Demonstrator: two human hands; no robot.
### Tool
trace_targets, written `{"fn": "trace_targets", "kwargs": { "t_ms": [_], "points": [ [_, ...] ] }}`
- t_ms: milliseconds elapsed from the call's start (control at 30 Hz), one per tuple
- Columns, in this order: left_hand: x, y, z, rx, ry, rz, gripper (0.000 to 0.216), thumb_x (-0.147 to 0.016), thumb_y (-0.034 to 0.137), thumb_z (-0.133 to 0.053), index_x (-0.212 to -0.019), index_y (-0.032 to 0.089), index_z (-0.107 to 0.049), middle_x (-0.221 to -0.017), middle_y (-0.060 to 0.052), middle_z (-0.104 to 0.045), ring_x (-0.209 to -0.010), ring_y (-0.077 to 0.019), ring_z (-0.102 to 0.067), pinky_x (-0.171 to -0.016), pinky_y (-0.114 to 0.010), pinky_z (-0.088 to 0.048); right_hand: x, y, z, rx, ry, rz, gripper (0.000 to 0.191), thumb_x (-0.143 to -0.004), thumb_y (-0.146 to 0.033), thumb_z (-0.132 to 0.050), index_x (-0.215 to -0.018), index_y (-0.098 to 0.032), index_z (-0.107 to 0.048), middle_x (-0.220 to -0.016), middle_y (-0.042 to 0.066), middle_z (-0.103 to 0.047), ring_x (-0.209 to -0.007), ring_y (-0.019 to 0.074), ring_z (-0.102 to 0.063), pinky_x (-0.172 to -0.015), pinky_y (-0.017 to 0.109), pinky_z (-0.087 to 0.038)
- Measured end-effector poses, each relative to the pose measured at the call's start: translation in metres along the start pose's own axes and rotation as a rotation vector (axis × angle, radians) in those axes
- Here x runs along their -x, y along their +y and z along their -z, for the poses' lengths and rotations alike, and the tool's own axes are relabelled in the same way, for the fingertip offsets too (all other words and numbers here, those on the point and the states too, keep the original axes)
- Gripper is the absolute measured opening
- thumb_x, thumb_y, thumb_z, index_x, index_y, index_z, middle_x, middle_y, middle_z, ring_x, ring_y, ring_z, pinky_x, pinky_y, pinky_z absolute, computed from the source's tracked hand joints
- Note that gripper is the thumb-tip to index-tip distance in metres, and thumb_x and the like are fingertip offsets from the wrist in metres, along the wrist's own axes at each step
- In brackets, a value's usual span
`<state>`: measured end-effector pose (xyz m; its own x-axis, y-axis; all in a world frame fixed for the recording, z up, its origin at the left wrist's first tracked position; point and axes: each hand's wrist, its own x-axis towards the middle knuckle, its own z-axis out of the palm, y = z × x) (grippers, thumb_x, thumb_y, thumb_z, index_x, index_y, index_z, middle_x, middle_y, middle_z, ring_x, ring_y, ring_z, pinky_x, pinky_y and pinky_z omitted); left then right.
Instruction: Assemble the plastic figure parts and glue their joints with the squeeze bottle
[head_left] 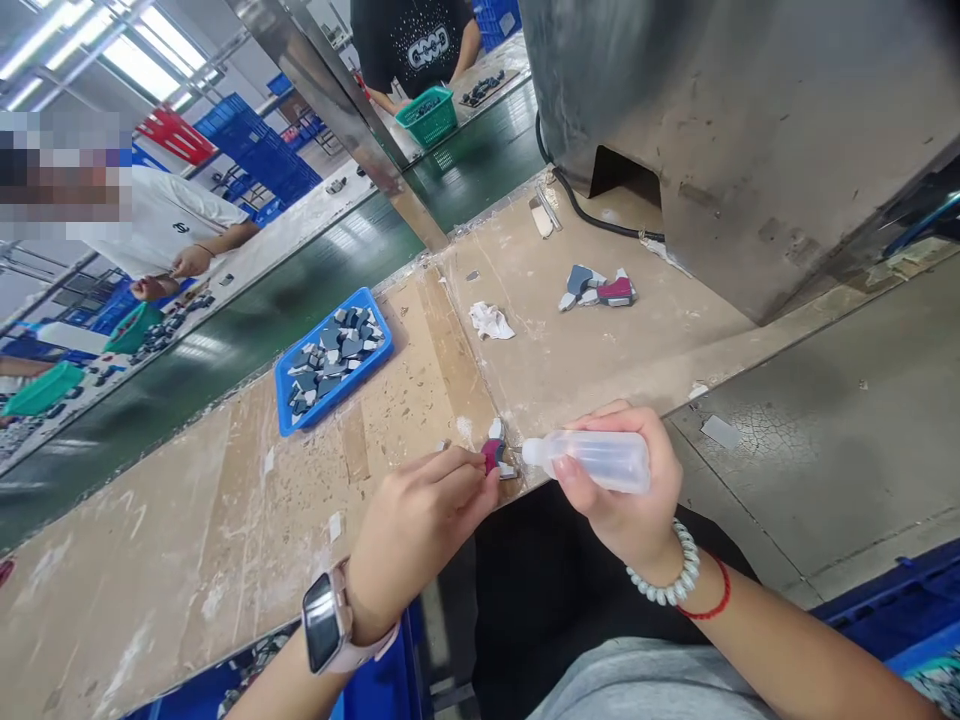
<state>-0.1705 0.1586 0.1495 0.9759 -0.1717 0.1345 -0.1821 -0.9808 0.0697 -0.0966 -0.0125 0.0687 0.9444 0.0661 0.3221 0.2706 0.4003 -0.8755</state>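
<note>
Near the table's front edge, my left hand (pixel 435 495) pinches a small maroon, white and grey plastic part (pixel 493 452) between thumb and fingers. My right hand (pixel 637 500) is wrapped around a translucent squeeze bottle (pixel 600 460), tilted on its side with its white cap towards the part. The bottle's tip is close to the part; whether they touch I cannot tell. A blue tray (pixel 282 400) full of grey and white parts stands beyond my left hand. Farther off on the table lie a few maroon, grey and white parts (pixel 600 288).
A crumpled white tissue (pixel 491 321) lies on the worn table (pixel 285 520). A large metal housing (pixel 720 150) with a black cable (pixel 592 222) stands at the right. Behind the table runs a green conveyor belt (pixel 330 235), with two people and green baskets (pixel 429 118) across it.
</note>
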Motion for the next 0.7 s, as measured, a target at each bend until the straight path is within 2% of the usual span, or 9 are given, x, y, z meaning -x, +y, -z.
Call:
{"fn": "trace_targets", "kwargs": {
  "t_ms": [67, 133, 200, 267, 500, 700],
  "points": [
    [-0.006, 0.0, 0.007, -0.051, -0.099, 0.087, 0.023, -0.099, 0.03, -0.055, -0.082, 0.019, -0.064, -0.086, 0.0, -0.068, -0.062, -0.0126, -0.064, -0.056, -0.026, -0.044, -0.001, 0.0, 0.002, -0.005, 0.008, -0.014, 0.035, -0.072, -0.015, -0.083, -0.095, -0.023, -0.058, -0.089, -0.001, -0.065, -0.078, 0.0151, -0.067, -0.068, 0.025, -0.056],
    [-0.015, -0.001, 0.012, -0.15, -0.272, 0.153, 0.021, -0.097, 0.033, -0.055, -0.082, 0.02, -0.061, -0.082, -0.001, -0.064, -0.059, -0.0157, -0.061, -0.054, -0.03, -0.041, -0.001, 0.001, 0.003, -0.006, 0.014, -0.028, 0.034, -0.072, -0.015, -0.082, -0.095, -0.023, -0.058, -0.089, -0.001, -0.065, -0.078, 0.0151, -0.066, -0.067, 0.025, -0.056],
    [-0.027, -0.001, 0.016, -0.216, -0.431, 0.14, 0.02, -0.096, 0.03, -0.052, -0.079, 0.02, -0.057, -0.074, -0.001, -0.06, -0.058, -0.019, -0.06, -0.053, -0.032, -0.036, 0.0, 0.002, 0.004, -0.002, 0.02, -0.033, 0.033, -0.073, -0.015, -0.082, -0.095, -0.023, -0.058, -0.088, 0.0, -0.065, -0.078, 0.0149, -0.066, -0.066, 0.024, -0.056],
    [-0.037, -0.001, 0.017, -0.205, -0.524, 0.087, 0.02, -0.094, 0.024, -0.05, -0.075, 0.021, -0.054, -0.07, 0.0, -0.058, -0.058, -0.0197, -0.059, -0.053, -0.032, -0.033, 0.0, 0.002, 0.005, -0.003, 0.021, -0.038, 0.033, -0.073, -0.015, -0.082, -0.094, -0.023, -0.058, -0.088, 0.0, -0.065, -0.079, 0.0152, -0.065, -0.067, 0.025, -0.056],
    [-0.044, -0.007, 0.017, -0.145, -0.593, 0.043, 0.024, -0.094, 0.02, -0.047, -0.07, 0.021, -0.048, -0.068, -0.001, -0.057, -0.057, -0.0163, -0.054, -0.055, -0.029, -0.035, -0.002, 0.003, 0.005, 0.019, 0.014, -0.043, 0.033, -0.073, -0.018, -0.082, -0.095, -0.022, -0.058, -0.088, 0.002, -0.064, -0.079, 0.0187, -0.065, -0.067, 0.03, -0.057],
    [-0.052, -0.008, 0.015, -0.164, -0.591, 0.074, 0.029, -0.087, 0.022, -0.051, -0.058, 0.02, -0.047, -0.056, -0.002, -0.054, -0.05, -0.0165, -0.051, -0.051, -0.03, -0.028, -0.001, 0.003, 0.004, 0.04, 0.004, -0.04, 0.033, -0.073, -0.018, -0.081, -0.094, -0.023, -0.057, -0.088, 0.002, -0.064, -0.08, 0.0198, -0.066, -0.068, 0.032, -0.058]
  ]
}}
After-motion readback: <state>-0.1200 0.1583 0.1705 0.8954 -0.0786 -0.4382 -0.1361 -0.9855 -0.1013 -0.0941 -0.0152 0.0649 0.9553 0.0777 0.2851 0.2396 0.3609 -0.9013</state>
